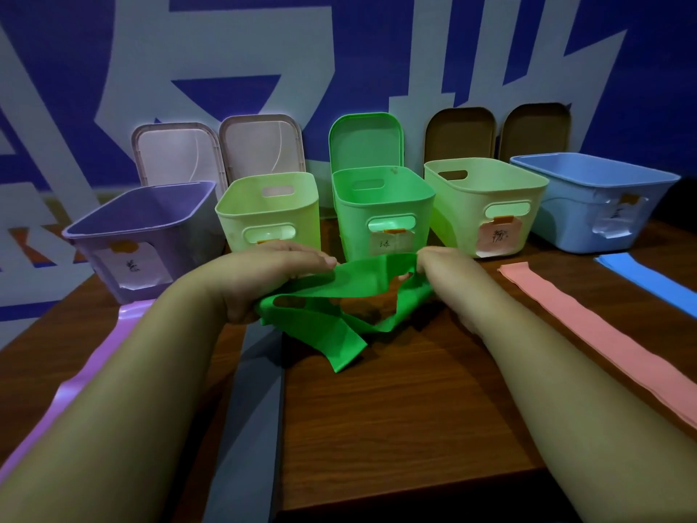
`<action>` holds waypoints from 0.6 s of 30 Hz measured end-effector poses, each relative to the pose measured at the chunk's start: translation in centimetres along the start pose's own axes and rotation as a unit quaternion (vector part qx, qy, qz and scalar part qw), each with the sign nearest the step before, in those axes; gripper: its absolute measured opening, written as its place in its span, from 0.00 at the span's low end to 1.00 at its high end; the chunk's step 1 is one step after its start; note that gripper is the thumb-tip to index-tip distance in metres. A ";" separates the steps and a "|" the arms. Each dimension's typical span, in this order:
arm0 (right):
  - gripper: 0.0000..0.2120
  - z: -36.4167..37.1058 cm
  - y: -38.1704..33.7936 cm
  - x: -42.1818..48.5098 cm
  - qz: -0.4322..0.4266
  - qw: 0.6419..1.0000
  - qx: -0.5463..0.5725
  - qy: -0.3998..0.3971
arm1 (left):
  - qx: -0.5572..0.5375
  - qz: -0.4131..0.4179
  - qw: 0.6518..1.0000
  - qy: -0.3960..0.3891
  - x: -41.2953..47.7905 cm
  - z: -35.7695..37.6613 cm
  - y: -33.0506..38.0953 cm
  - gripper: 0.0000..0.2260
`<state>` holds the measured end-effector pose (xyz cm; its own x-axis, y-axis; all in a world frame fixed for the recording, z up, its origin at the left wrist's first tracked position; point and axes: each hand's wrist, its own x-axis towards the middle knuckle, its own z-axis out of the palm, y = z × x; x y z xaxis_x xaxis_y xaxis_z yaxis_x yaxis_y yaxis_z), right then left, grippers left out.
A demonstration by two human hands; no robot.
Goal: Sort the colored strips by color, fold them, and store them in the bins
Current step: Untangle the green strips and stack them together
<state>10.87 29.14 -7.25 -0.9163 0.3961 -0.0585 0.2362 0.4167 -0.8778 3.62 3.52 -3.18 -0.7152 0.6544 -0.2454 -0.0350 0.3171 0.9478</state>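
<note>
A green strip (339, 296) hangs looped and crumpled between both hands just above the wooden table (396, 428). My left hand (264, 273) grips its left end, my right hand (445, 273) grips its right end. Right behind them stands the green bin (381, 205) with a paper label. A purple strip (98, 371) lies along the left under my left forearm. A pink strip (588, 326) lies flat on the right, a blue strip (648, 281) beyond it.
Five open bins stand in a row at the back: purple (143, 228), pale green (267, 209), green, a second pale green (486, 201), blue (596, 198). Lids (260, 145) lean on the wall behind. The table's front edge is near me.
</note>
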 end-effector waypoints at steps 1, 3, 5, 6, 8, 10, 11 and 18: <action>0.15 -0.2 0.0 0.2 0.029 0.995 0.095 -0.002 | 0.009 -0.009 1.000 0.014 0.1 -0.3 -0.1 0.17; 0.17 -0.1 0.3 0.4 0.043 0.966 0.253 -0.020 | 0.043 -0.017 0.999 0.008 0.2 -0.8 -0.3 0.18; 0.10 -0.2 0.3 0.2 0.044 0.945 0.323 -0.031 | 0.060 -0.012 0.998 -0.007 0.2 -1.1 -0.4 0.20; 0.06 -0.3 0.4 0.0 0.049 0.935 0.350 -0.037 | 0.069 -0.011 0.998 -0.006 0.2 -1.3 -0.4 0.19; 0.03 -0.7 0.7 0.1 0.064 0.912 0.400 -0.057 | 0.110 -0.007 0.994 -0.005 0.0 -1.4 -0.1 0.17; 0.06 -1.3 0.8 0.1 0.070 0.912 0.402 -0.049 | 0.167 -0.016 0.986 -0.005 -0.3 -1.5 0.2 0.17; 0.07 -1.5 0.8 0.1 0.073 0.913 0.399 -0.046 | 0.189 -0.024 0.982 -0.004 -0.3 -1.8 0.1 0.19; 0.05 -1.3 0.4 -0.7 0.030 0.930 0.341 -0.135 | 0.242 0.012 0.970 0.034 -0.4 -1.9 0.0 0.16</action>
<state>12.06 30.10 -6.98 -0.9776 0.1443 -0.1535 0.1137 -0.2523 -0.9610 2.58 2.01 -2.69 -0.7570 0.6240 -0.1939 0.3029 0.5981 0.7420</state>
